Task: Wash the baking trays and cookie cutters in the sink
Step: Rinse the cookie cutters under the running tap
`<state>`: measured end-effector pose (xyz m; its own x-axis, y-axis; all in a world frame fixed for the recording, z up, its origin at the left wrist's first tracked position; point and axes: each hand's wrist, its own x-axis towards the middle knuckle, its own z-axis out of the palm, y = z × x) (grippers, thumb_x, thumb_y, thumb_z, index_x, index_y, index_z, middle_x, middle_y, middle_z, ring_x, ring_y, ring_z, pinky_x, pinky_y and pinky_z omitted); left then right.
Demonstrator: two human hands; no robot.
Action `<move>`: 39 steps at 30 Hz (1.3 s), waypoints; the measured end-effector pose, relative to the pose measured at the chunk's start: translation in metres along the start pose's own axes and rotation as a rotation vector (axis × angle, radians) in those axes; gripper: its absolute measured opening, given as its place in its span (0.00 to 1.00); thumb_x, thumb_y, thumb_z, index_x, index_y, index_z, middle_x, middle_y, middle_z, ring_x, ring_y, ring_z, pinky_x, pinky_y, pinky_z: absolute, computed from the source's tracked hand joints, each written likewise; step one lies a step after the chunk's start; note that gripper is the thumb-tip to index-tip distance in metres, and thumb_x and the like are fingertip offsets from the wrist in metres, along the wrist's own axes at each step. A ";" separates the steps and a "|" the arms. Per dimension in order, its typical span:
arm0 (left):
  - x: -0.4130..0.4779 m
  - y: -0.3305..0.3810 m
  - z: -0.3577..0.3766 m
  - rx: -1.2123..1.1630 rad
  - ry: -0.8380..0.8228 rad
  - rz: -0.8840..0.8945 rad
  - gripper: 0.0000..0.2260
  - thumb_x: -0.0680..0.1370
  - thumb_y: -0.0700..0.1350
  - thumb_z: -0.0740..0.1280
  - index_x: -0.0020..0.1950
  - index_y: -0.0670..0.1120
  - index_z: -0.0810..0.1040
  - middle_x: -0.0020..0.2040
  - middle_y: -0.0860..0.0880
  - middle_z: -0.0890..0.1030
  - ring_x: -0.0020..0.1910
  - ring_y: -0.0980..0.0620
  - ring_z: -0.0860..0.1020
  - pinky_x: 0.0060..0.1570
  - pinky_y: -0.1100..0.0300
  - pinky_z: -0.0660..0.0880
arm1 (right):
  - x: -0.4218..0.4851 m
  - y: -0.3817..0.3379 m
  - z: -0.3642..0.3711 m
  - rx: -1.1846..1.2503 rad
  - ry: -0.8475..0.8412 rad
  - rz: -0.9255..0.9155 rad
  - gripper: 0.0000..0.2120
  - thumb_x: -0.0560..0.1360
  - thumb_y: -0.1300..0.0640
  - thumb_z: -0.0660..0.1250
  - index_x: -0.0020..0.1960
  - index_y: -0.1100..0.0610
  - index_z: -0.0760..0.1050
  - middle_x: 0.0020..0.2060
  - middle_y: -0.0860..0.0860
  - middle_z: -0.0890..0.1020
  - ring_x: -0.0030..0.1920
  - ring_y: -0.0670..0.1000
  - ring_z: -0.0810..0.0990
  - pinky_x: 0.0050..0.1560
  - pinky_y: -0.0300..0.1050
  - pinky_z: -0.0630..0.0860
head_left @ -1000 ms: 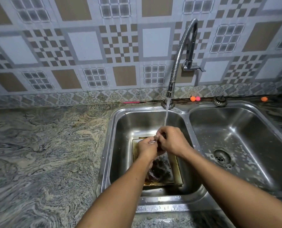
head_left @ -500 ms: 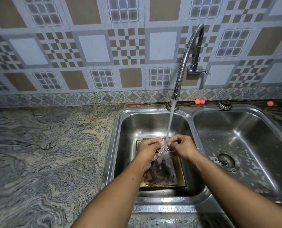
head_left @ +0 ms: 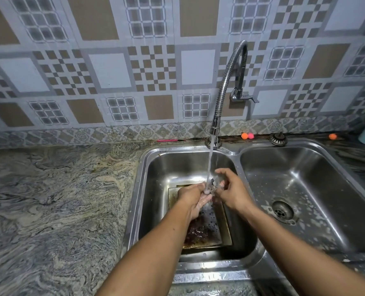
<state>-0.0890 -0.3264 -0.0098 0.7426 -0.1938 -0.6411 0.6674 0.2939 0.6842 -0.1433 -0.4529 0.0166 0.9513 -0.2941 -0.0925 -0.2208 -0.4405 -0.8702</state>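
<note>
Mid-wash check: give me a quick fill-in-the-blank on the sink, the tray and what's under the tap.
1. The grimy rectangular metal baking tray lies in the ___ basin of the stainless steel double sink.
2. The left hand and right hand hold a small metal cookie cutter under running ___ from the flexible chrome faucet.
3. The open round drain sits in the ___ basin.
Missing words: left; water; right.

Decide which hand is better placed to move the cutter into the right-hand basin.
Right, probably: the right hand pinches the cookie cutter and sits nearer the right basin.
</note>
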 end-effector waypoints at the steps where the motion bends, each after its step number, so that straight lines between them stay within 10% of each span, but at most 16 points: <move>1: -0.001 -0.001 0.000 -0.004 -0.019 -0.024 0.07 0.78 0.28 0.64 0.52 0.33 0.81 0.41 0.38 0.85 0.33 0.47 0.84 0.29 0.60 0.82 | -0.001 -0.001 0.001 -0.027 -0.029 -0.016 0.17 0.76 0.66 0.69 0.56 0.45 0.77 0.40 0.50 0.82 0.38 0.52 0.82 0.41 0.54 0.82; 6: 0.002 0.005 -0.004 -0.044 -0.005 0.047 0.04 0.77 0.29 0.68 0.47 0.32 0.82 0.40 0.37 0.85 0.37 0.44 0.84 0.40 0.54 0.82 | 0.001 -0.014 0.008 -0.112 -0.049 -0.112 0.07 0.71 0.58 0.74 0.45 0.49 0.77 0.35 0.45 0.82 0.31 0.40 0.76 0.34 0.34 0.73; 15: 0.002 0.006 -0.022 -0.157 -0.158 0.050 0.12 0.82 0.39 0.67 0.60 0.33 0.81 0.53 0.33 0.84 0.48 0.41 0.84 0.63 0.43 0.78 | 0.010 -0.037 0.016 -0.128 -0.031 -0.153 0.07 0.75 0.61 0.69 0.47 0.49 0.78 0.38 0.47 0.84 0.38 0.48 0.84 0.41 0.44 0.81; 23: -0.001 0.014 -0.020 -0.157 -0.060 0.185 0.13 0.77 0.29 0.69 0.61 0.32 0.78 0.47 0.36 0.86 0.44 0.45 0.86 0.42 0.61 0.82 | 0.006 -0.026 0.013 -0.133 -0.077 -0.130 0.05 0.72 0.56 0.76 0.46 0.49 0.82 0.39 0.46 0.84 0.42 0.44 0.82 0.45 0.37 0.77; 28: 0.000 0.015 -0.012 -0.139 -0.125 0.165 0.13 0.77 0.31 0.70 0.61 0.36 0.80 0.48 0.39 0.86 0.52 0.44 0.83 0.60 0.54 0.79 | 0.010 -0.017 0.016 -0.135 0.046 -0.123 0.15 0.71 0.55 0.77 0.55 0.52 0.78 0.54 0.52 0.71 0.50 0.44 0.75 0.53 0.30 0.71; 33: -0.006 0.012 -0.016 0.010 -0.142 0.129 0.10 0.79 0.33 0.69 0.59 0.41 0.82 0.50 0.41 0.87 0.46 0.48 0.85 0.50 0.52 0.83 | 0.019 -0.006 0.006 -0.017 0.006 0.056 0.07 0.72 0.59 0.76 0.43 0.50 0.80 0.41 0.51 0.86 0.42 0.54 0.85 0.51 0.56 0.82; 39: -0.005 0.004 -0.016 0.350 0.055 0.222 0.06 0.74 0.31 0.74 0.44 0.42 0.84 0.42 0.42 0.86 0.34 0.50 0.84 0.36 0.58 0.84 | 0.015 0.001 -0.010 0.084 -0.098 0.109 0.04 0.74 0.62 0.74 0.41 0.56 0.83 0.35 0.55 0.86 0.36 0.56 0.85 0.48 0.59 0.84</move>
<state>-0.0912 -0.3094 -0.0098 0.8730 -0.1085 -0.4754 0.4768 -0.0149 0.8789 -0.1318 -0.4665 0.0191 0.9401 -0.2502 -0.2317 -0.3089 -0.3369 -0.8894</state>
